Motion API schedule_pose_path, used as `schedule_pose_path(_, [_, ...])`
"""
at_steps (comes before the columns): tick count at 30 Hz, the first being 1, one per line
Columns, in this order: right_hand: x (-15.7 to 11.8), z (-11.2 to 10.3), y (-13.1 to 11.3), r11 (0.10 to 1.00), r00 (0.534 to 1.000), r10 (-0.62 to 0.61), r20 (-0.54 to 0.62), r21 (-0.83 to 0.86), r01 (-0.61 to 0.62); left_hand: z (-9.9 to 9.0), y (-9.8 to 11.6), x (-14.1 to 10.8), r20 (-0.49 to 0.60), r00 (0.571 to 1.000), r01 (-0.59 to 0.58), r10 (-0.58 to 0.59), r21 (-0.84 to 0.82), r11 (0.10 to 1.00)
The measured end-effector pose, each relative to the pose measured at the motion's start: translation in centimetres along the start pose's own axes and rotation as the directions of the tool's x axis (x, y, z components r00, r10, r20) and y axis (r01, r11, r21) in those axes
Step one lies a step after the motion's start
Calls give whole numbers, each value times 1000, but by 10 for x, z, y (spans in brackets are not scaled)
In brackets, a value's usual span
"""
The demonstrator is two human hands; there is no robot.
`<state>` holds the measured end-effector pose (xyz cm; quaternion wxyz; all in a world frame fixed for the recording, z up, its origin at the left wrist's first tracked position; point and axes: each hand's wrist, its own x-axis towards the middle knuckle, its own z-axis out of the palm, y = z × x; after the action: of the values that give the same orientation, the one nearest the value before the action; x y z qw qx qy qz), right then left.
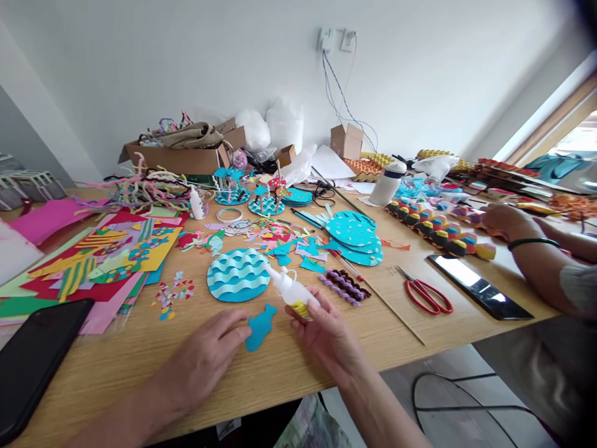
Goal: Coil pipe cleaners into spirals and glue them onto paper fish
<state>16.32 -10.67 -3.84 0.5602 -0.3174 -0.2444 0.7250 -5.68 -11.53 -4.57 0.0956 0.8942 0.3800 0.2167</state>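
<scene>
My right hand (pixel 329 333) grips a white squeeze glue bottle (pixel 291 291) with a yellow label, tilted so its nozzle points up and left. Flat on the table lies a blue paper fish cutout (pixel 260 328), its left edge at the fingertips of my left hand (pixel 212 345). That hand rests low, fingers extended and slightly parted. Just beyond both hands is a blue paper disc (pixel 239 275) with pale wavy strips across it. The glue nozzle hangs close to the disc's right edge; whether it touches, I cannot tell.
Red-handled scissors (pixel 426 295), a thin wooden stick (pixel 396 317) and a dark phone-like slab (pixel 478 286) lie to the right, near another person's arm (pixel 536 249). Coloured paper (pixel 116 311) and a black phone (pixel 35 367) are at left. Blue dotted discs (pixel 352 236) lie beyond.
</scene>
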Motion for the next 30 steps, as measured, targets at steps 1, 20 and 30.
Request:
schedule_pose_path(1, [-1, 5, 4, 1000, 1000, -11, 13, 10, 11, -2, 1, 1, -31, 999, 36, -38, -63, 997])
schedule_pose_path(20, [-3, 18, 1, 262, 874, -325, 361, -854, 450, -46, 0, 15, 17, 645, 414, -764, -848, 331])
schedule_pose_path(30, [12, -69, -71, -487, 883, -412, 222, -874, -7, -75, -36, 33, 54, 640, 443, -766, -841, 311])
